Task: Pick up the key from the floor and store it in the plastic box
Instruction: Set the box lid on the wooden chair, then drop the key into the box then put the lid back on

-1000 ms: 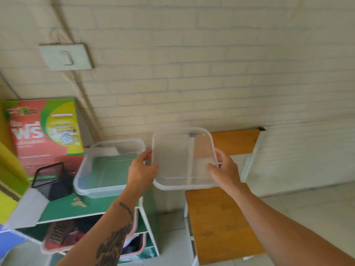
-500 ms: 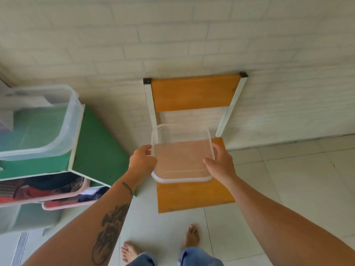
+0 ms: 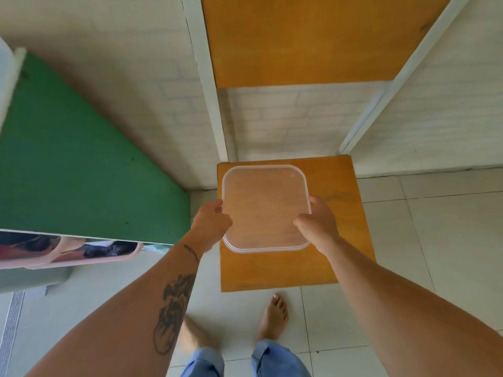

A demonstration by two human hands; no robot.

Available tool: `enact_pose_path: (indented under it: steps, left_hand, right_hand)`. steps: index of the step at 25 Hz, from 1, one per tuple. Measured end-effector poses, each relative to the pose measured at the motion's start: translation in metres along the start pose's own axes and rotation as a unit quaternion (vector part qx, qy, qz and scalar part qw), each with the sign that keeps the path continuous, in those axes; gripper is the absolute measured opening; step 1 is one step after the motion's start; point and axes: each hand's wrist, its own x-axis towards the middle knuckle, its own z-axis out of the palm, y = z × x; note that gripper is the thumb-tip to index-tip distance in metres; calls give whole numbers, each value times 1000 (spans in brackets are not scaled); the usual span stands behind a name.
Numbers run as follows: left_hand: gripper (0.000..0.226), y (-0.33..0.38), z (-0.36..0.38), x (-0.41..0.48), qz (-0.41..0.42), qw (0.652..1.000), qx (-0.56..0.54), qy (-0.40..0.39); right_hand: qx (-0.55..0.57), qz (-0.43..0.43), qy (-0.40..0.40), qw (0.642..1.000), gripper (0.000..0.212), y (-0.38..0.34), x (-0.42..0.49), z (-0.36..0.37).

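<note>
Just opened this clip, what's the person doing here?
A person stands barefoot in front of a wooden chair, holding a clear plastic lid flat over its seat. The left hand grips the lid's left edge and the right hand grips its right edge. Whether the lid already rests on the seat or sits just above it cannot be told. A green shelf unit stands to the left. No key and no box body are in view, so storing the key is not yet done.

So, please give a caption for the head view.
Both hands hold a clear plastic lid over an orange chair seat.
</note>
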Motion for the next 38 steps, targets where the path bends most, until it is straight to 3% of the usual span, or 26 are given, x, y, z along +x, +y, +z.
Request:
enact_pose_path:
  steps: [5,12,17,23,28,38]
  left_hand:
    - [63,-18,16,25,-18,1000,-8,10]
    - [61,-11,7,0,-2,999,34,25]
    - [42,32,-31,-50,38,998,15,48]
    - [30,89,-113,-155,109,988,-85,64]
    - [24,118,-177,-223,181,960,-180,111]
    - [24,70,-305,-284,217,926,-193,240]
  right_hand:
    - [15,17,-3,1000,43,9,24,20]
    - [-45,-67,-37,996,60,-6,-1,8]
    - [-89,-130,-71,985,65,-50,-55,-17]
    - [-125,-274,-77,950,55,-135,-152,-63]
    - [-128,-380,-85,912,50,-209,-212,-84]
    - [-148,-507,-126,840,44,-321,-285,-7]
